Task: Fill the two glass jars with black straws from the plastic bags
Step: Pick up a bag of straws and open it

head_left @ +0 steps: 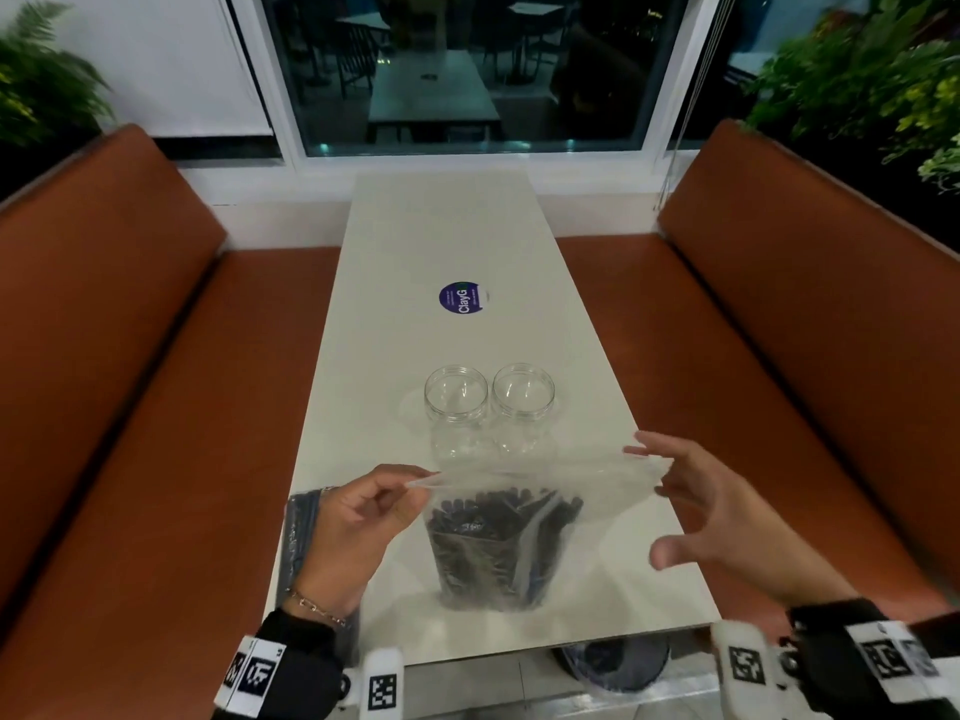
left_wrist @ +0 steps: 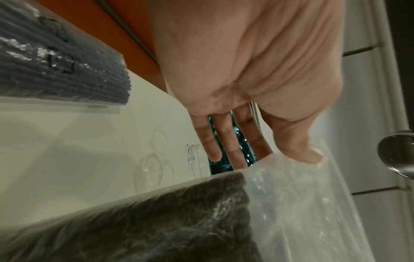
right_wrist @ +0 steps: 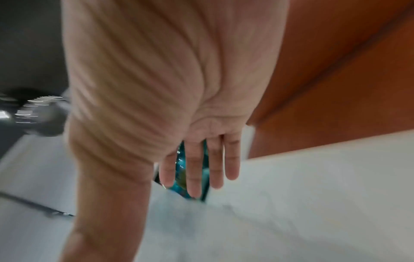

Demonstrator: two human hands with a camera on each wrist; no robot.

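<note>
Two empty glass jars point(head_left: 488, 397) stood side by side mid-tabletop point(head_left: 457, 226). Just before them, the left hand point(head_left: 358, 522) pinched the plastic bag point(head_left: 498, 537) of black straws point(head_left: 488, 558) by its top corner; the right hand point(head_left: 727, 517) hovered beside, fingers point(head_left: 641, 449) spread.

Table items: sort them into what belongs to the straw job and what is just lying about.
Job:
- left jar
- right jar
- bag of straws, pinched by left hand
- second bag
- right hand, open

Lying about:
- blue sticker

White table point(head_left: 467, 241) (jars point(head_left: 456, 394), bags point(head_left: 498, 543))
</note>
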